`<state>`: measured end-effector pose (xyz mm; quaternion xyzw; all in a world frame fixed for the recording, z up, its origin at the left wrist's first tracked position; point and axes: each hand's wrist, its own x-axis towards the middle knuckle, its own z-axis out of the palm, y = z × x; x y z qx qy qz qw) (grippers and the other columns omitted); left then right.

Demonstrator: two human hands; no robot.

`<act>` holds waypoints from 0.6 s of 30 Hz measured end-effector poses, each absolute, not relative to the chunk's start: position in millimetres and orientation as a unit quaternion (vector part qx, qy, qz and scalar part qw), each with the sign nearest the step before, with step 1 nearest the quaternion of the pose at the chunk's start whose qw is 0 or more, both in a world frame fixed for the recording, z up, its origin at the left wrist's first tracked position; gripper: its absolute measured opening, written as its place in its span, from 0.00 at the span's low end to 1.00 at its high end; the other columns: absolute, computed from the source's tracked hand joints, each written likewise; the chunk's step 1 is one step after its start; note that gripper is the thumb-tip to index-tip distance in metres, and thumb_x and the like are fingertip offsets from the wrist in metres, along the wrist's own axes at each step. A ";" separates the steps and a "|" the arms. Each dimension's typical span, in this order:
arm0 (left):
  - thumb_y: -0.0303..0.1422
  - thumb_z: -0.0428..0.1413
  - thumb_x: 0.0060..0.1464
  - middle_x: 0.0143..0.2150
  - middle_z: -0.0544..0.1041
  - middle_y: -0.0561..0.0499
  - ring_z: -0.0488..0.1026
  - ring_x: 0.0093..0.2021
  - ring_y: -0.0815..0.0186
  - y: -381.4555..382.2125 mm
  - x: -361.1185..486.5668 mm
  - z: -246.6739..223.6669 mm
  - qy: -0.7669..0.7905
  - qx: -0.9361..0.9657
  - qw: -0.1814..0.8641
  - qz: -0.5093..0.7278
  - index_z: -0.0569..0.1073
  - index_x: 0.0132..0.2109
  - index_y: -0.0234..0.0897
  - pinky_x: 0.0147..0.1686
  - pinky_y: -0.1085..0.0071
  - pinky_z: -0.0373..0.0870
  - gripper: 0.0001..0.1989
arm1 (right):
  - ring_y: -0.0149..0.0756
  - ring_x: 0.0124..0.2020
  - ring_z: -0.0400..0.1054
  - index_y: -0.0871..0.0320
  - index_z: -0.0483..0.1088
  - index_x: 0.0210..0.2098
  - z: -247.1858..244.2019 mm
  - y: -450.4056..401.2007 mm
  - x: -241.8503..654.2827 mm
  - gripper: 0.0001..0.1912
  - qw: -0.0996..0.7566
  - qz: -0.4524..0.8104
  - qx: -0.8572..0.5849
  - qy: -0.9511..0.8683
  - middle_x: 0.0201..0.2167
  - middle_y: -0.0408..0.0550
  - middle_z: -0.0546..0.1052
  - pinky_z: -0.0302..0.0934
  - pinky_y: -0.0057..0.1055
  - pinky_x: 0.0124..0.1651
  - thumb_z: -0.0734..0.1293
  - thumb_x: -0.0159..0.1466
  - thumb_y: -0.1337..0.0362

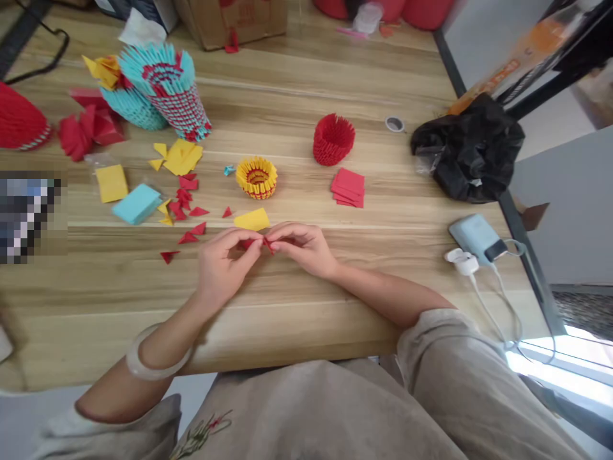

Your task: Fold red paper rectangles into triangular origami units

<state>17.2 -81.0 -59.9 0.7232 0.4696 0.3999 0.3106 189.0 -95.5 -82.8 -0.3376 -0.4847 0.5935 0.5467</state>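
Note:
A small folded piece of red paper (269, 245) is pinched between the fingertips of my left hand (227, 262) and my right hand (305, 248), just above the table's near half. Both hands are closed on it, and fingers hide part of it. Right behind them lies a yellow paper sheet (253, 220). Beyond that stands a small yellow and red paper bowl (257, 179) made of folded pieces. Left of my left hand are scattered folded red triangles (198, 229). A stack of red paper rectangles (348, 188) lies beyond my right hand, with a red paper cup (334, 139) behind it.
Tall blue and red paper vases (179, 105) stand at the back left, near a blue paper stack (136, 204) and yellow paper pieces (182, 157). A cardboard box (258, 25) is at the back. On the right are a black bag (472, 150), a power bank (475, 236) and cables.

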 end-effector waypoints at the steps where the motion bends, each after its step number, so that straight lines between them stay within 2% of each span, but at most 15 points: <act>1: 0.30 0.59 0.50 0.32 0.79 0.52 0.74 0.32 0.69 -82.0 17.9 -57.7 0.458 0.732 0.304 0.402 0.78 0.33 0.38 0.34 0.73 0.71 0.03 | 0.31 0.37 0.72 0.57 0.76 0.33 -83.6 -95.4 188.7 0.10 0.543 0.612 -0.338 -0.464 0.34 0.45 0.79 0.69 0.31 0.44 0.74 0.52 0.61; 6: 0.30 0.62 0.47 0.29 0.79 0.51 0.73 0.29 0.70 -84.4 20.3 -54.5 0.438 0.719 0.322 0.433 0.77 0.31 0.35 0.31 0.75 0.71 0.03 | 0.31 0.34 0.74 0.57 0.77 0.32 -84.4 -96.8 188.1 0.08 0.522 0.632 -0.339 -0.462 0.32 0.44 0.80 0.70 0.31 0.42 0.74 0.53 0.64; 9: 0.31 0.63 0.46 0.29 0.79 0.49 0.75 0.28 0.69 -84.8 20.1 -55.3 0.427 0.675 0.399 0.451 0.77 0.31 0.34 0.30 0.75 0.73 0.04 | 0.31 0.33 0.74 0.57 0.78 0.32 -82.6 -96.6 189.5 0.06 0.539 0.602 -0.349 -0.474 0.32 0.45 0.80 0.71 0.29 0.39 0.73 0.54 0.64; 12: 0.30 0.61 0.48 0.33 0.80 0.47 0.77 0.32 0.67 -85.9 19.5 -54.3 0.387 0.651 0.473 0.450 0.77 0.36 0.34 0.34 0.72 0.75 0.06 | 0.30 0.34 0.74 0.57 0.77 0.32 -81.1 -95.5 190.8 0.05 0.557 0.575 -0.358 -0.480 0.33 0.45 0.80 0.71 0.29 0.39 0.73 0.55 0.64; 14: 0.30 0.62 0.47 0.34 0.81 0.47 0.78 0.33 0.66 -86.7 19.6 -53.0 0.382 0.655 0.470 0.452 0.77 0.37 0.34 0.35 0.72 0.76 0.08 | 0.31 0.35 0.74 0.56 0.77 0.32 -80.5 -95.1 191.0 0.05 0.566 0.557 -0.362 -0.488 0.33 0.45 0.80 0.70 0.30 0.41 0.73 0.55 0.65; 18: 0.30 0.64 0.45 0.33 0.81 0.49 0.77 0.31 0.68 -86.3 19.6 -52.6 0.427 0.684 0.391 0.443 0.78 0.34 0.35 0.33 0.74 0.75 0.07 | 0.31 0.35 0.74 0.56 0.77 0.31 -80.0 -95.6 190.4 0.04 0.580 0.530 -0.362 -0.502 0.31 0.45 0.80 0.70 0.30 0.41 0.73 0.55 0.66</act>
